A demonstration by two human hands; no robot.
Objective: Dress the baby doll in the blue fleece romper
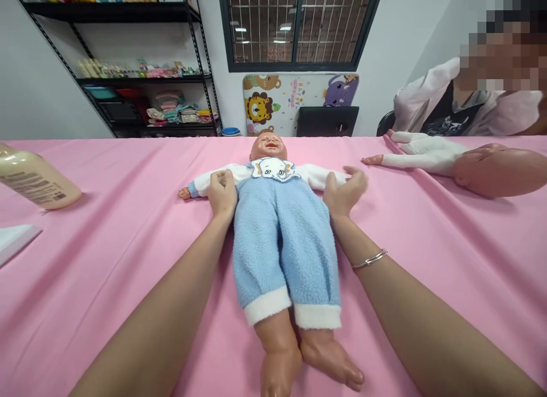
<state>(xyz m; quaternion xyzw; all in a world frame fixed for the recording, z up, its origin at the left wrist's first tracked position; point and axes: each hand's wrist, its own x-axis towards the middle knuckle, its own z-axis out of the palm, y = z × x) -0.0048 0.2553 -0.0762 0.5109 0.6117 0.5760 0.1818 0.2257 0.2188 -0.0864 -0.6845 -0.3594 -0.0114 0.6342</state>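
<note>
A baby doll (277, 226) lies on its back on the pink tablecloth (128, 283), its head away from me and its bare feet toward me. It wears blue fleece trousers with white cuffs and a white top with an elephant bib. My left hand (221, 195) curls around the doll's white sleeve (211, 179) near its outstretched arm. My right hand (345, 191) hovers with fingers spread at the doll's other sleeve (325, 176), holding nothing.
A second doll (496, 169) in white lies at the far right of the table, next to a co-worker (470, 101) in a pale pink jacket. A lotion bottle (36, 177) lies at the left, with a white booklet (15, 243) nearer me. Shelves of baby goods stand behind.
</note>
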